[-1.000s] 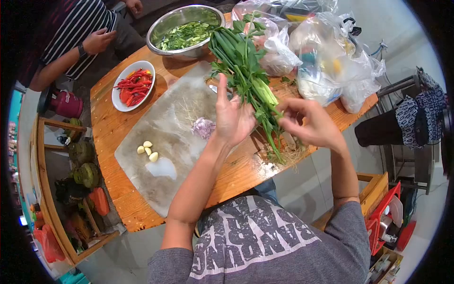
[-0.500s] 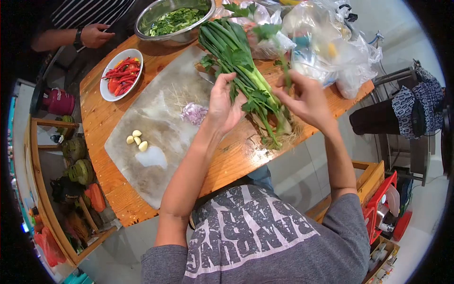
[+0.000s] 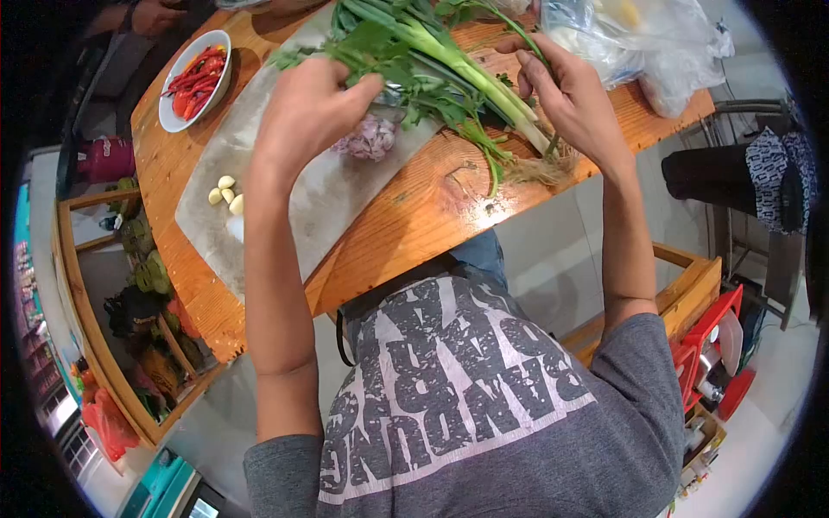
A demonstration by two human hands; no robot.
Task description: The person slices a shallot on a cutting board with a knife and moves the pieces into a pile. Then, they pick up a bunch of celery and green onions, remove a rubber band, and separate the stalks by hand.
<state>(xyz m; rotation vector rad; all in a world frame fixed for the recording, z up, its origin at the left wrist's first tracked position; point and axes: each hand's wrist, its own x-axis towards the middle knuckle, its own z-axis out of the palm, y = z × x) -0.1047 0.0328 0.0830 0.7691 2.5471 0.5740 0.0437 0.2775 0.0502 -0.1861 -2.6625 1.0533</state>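
Note:
My left hand (image 3: 315, 108) is closed round leafy celery (image 3: 384, 60) above the cutting board (image 3: 324, 203). Between the thumb and fingers of my right hand (image 3: 566, 91) is a thin green stem (image 3: 521, 33). Spring onions (image 3: 466, 73) with pale roots lie on the table between my hands, under some of the celery leaves. Chopped shallots (image 3: 370, 138) sit on the board below my left hand. Several peeled garlic cloves (image 3: 226, 182) are at the board's left.
A white bowl (image 3: 225, 82) of red chillies stands at the table's left. Plastic bags (image 3: 665, 52) lie at the back right. At the top left another person's hand (image 3: 155, 15) shows. The wooden table's front edge (image 3: 406, 269) runs before me.
My left hand has moved left and up, and has closed on the celery, drawing leaves leftward. The camera view has shifted, so the chilli bowl and board appear higher; the metal basin is mostly out of view.

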